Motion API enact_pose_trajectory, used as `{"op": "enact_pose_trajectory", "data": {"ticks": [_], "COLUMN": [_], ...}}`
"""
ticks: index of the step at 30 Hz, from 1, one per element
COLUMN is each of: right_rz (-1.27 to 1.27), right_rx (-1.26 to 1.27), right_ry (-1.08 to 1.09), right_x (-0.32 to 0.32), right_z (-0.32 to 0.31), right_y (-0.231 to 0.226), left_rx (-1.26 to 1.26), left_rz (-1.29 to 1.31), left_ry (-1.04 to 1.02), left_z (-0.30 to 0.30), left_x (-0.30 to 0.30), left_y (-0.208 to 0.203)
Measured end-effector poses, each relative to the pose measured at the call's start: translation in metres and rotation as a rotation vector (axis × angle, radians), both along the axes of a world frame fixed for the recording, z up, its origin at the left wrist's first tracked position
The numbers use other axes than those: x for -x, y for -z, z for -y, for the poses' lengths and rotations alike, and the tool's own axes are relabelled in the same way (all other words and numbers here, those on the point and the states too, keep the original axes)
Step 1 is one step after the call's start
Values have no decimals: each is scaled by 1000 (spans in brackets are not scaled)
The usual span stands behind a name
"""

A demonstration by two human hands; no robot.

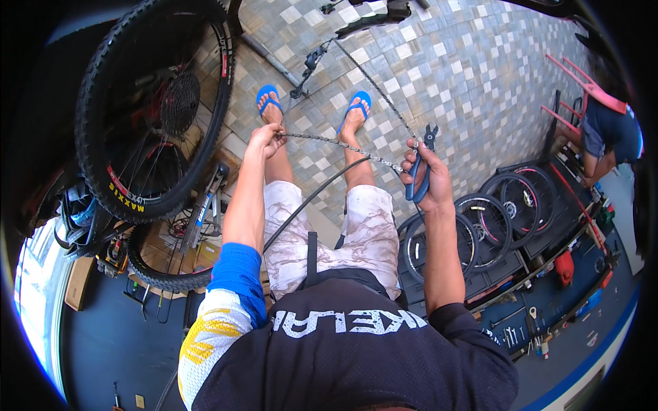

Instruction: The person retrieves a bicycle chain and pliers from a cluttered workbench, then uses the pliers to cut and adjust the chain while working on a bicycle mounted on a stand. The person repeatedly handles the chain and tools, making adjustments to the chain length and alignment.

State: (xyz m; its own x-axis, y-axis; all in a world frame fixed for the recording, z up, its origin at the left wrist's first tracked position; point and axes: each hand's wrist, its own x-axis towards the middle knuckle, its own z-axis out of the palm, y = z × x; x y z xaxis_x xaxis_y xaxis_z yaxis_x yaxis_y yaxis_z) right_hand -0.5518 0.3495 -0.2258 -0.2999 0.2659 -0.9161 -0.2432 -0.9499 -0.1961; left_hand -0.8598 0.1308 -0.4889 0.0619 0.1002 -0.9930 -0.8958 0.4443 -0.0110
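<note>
A bicycle chain [322, 139] runs slightly slack between my two hands. The fingertips of my left hand [267, 140] pinch it near its left end. My right hand [433, 179] is closed round chain pliers with blue handles [419, 183] and black jaws [430, 137] that point away from me. Chain also lies at the fingers of that hand; exactly how they grip it is hidden. From there, another length of chain slants up and left to a black rear derailleur [313, 61] beyond my feet. A black cable [308, 198] curves across in front of my shorts.
A large mountain bike wheel [223, 103] with a cassette [180, 104] stands at the left. Several wheels [439, 250] rest at the right beside a tool board [507, 322]. Another person [610, 133] bends at the far right near a pink frame [582, 85]. The floor [466, 61] is tiled.
</note>
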Motion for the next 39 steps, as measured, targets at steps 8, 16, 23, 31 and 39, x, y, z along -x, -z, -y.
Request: {"op": "enact_pose_trajectory", "data": {"ticks": [8, 16, 23, 31, 39], "right_rz": [111, 231, 171, 150, 237], "right_rx": [-75, -127, -103, -62, -21], "right_ry": [-42, -119, -101, -105, -136], "right_x": [-36, -42, -42, -37, -41], "right_z": [-6, -10, -1, 3, 9], "right_y": [10, 13, 20, 25, 40], "left_rx": [-340, -451, -451, -435, -464], "left_rz": [19, -123, -159, -183, -207], "left_ry": [-329, -206, -190, -192, -150], "left_z": [-15, -16, -2, 8, 11], "left_x": [1, 11, 16, 17, 5], "left_y": [-61, -113, -129, -137, -150]}}
